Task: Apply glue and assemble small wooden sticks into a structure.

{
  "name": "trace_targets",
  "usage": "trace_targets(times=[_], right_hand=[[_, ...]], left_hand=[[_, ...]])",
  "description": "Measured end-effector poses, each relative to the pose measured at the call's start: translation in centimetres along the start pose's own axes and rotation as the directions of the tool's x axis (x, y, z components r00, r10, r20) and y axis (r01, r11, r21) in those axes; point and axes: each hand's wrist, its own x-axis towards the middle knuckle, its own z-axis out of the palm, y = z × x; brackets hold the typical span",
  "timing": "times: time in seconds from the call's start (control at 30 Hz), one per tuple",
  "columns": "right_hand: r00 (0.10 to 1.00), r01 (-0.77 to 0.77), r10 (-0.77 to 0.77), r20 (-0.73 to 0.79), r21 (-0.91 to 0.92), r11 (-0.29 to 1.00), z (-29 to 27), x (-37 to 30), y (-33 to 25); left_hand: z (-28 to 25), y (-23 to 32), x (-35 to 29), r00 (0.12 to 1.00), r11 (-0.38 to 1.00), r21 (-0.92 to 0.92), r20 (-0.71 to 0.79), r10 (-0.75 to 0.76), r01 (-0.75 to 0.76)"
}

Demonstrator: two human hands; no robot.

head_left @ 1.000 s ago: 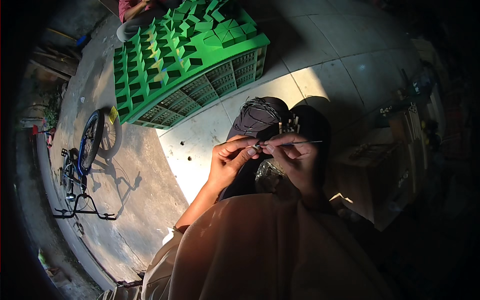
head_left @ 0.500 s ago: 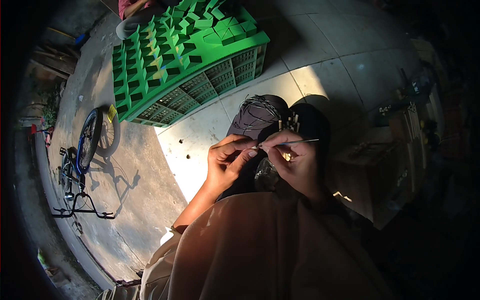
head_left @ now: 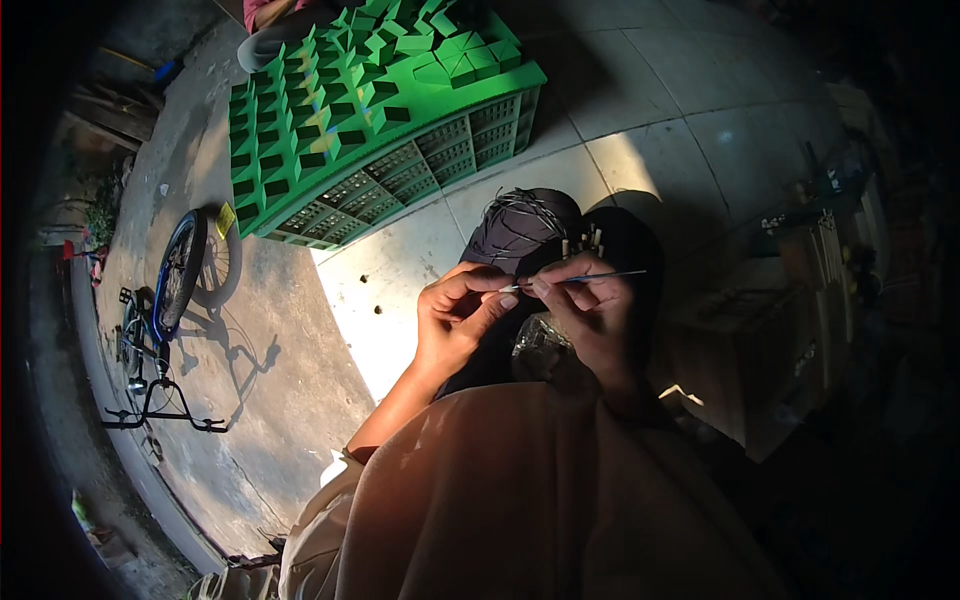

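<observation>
My left hand (head_left: 452, 318) pinches a small pale piece (head_left: 508, 289) between thumb and forefinger, in front of my knees. My right hand (head_left: 592, 308) is closed like a pen grip on a thin brush-like tool (head_left: 625, 273). The tool's shaft sticks out to the right, and its tip is at or very near the pale piece; the exact contact is too small to tell. Black wires (head_left: 528, 215) lie looped over my left knee. Just beyond my right hand, several pale thin sticks (head_left: 583, 241) stand up. Crumpled clear plastic (head_left: 538, 340) sits below, between my hands.
A green crate (head_left: 420, 160) ahead carries a green board with rows of small green blocks (head_left: 465, 62). Another person (head_left: 268, 14) sits behind it. A bicycle (head_left: 165, 320) lies on the left floor. At right, a wooden box (head_left: 715, 350) stands in shadow.
Both hands keep their grips with only slight shifts. The tool and right hand have moved a little to the right. The whole view has shifted slightly.
</observation>
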Motion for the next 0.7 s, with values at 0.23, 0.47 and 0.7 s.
trace_targets(times=[0.23, 0.47, 0.7], right_hand=[[1.0, 0.014, -0.014, -0.007, -0.042, 0.999, 0.4, -0.1, -0.2], [0.945, 0.326, -0.233, 0.229, -0.616, 0.717, 0.6, 0.5, -0.5], [0.975, 0.222, -0.222, 0.001, -0.037, 0.974, -2.1, 1.4, -5.6]], left_hand=[[-0.1, 0.3, 0.1, 1.0, 1.0, 0.027, 0.012, 0.003, -0.004], [0.0, 0.8, 0.2, 0.999, 0.977, 0.21, 0.011, 0.038, -0.04], [-0.7, -0.9, 0.6, 0.995, 0.996, 0.002, -0.028, -0.091, 0.091]])
